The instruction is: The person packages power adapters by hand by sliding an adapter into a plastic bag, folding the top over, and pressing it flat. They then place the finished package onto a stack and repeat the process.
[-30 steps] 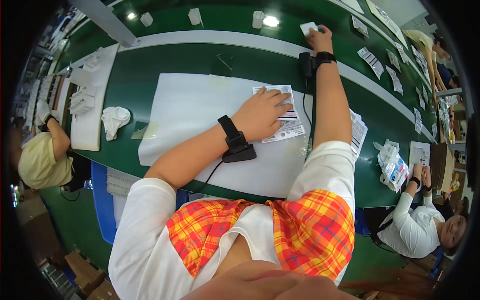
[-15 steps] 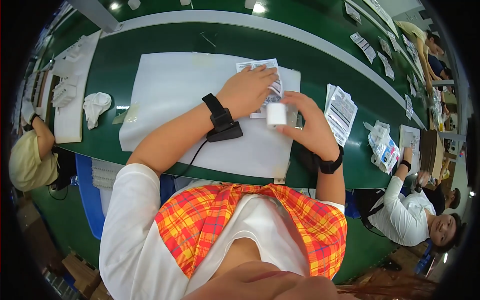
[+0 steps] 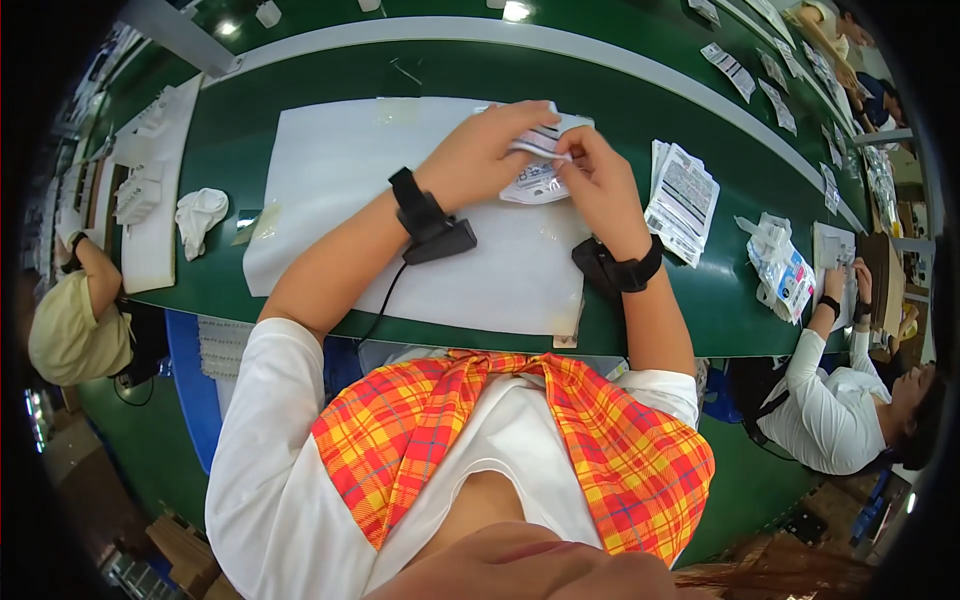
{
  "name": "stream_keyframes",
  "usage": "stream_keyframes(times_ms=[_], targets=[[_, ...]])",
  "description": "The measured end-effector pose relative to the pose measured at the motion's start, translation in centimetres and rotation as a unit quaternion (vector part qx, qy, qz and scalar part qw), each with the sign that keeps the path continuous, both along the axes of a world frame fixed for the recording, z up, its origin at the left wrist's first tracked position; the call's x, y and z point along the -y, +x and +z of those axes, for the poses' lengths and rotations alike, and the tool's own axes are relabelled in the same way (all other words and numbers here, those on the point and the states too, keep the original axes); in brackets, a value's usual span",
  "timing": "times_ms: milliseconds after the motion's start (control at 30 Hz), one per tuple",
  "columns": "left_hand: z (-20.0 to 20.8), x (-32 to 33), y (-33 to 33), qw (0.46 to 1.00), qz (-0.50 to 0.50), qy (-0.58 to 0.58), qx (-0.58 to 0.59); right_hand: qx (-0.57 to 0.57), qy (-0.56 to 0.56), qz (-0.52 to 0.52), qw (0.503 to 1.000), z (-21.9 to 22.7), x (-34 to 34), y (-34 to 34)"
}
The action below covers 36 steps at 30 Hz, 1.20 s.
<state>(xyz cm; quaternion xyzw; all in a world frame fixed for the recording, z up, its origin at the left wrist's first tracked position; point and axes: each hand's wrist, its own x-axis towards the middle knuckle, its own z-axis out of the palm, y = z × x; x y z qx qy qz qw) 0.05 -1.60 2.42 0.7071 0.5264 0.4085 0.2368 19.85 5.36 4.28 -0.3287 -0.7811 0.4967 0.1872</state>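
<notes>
A small clear-fronted plastic bag with printing lies at the far right part of the white sheet. My left hand curls over its upper left side, holding it with fingers and thumb. From the right, my right hand pinches the bag's edge between thumb and fingers. The bag's upper part is folded and partly covered by both hands. No white block shows now; whether it is inside the bag, I cannot tell. Black straps with small boxes sit on both my wrists, and a cable runs from the left one.
A stack of printed bags lies right of the sheet, with a crumpled plastic package beyond. To the left are a white cloth and a board bearing white blocks. Co-workers sit at both sides. A pale rail crosses the far side.
My right hand has moved from holding a white block up to the bag's edge; the block is out of sight. The left hand shifted slightly left, and the bag's top is now folded up.
</notes>
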Motion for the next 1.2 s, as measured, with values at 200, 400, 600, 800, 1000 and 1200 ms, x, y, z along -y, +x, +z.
stream_keyframes(times_ms=[200,400,600,800,1000,1200], targets=[[1.0,0.0,-0.3,0.973,-0.054,-0.048,0.221,-0.336,-0.343,-0.096,0.872,2.3,0.7,0.9],[0.7,0.4,-0.2,0.908,0.051,-0.149,0.388,-0.248,-0.191,-0.041,0.949,1.6,0.5,1.1],[1.7,0.7,1.3,0.929,0.067,-0.197,0.304,-0.004,-0.132,-0.081,0.988,0.4,-0.2,0.7],[0.3,-0.3,0.5,0.915,0.085,-0.123,0.375,-0.077,-0.117,-0.098,0.985,-0.1,-0.6,0.5],[-0.3,-0.9,-1.1,0.998,0.056,-0.01,0.03,-0.123,0.18,0.08,0.973,-0.8,-5.1,2.4],[0.3,0.7,-0.8,0.982,-0.025,-0.1,-0.158,0.077,0.35,0.134,0.924,2.3,0.0,2.9]])
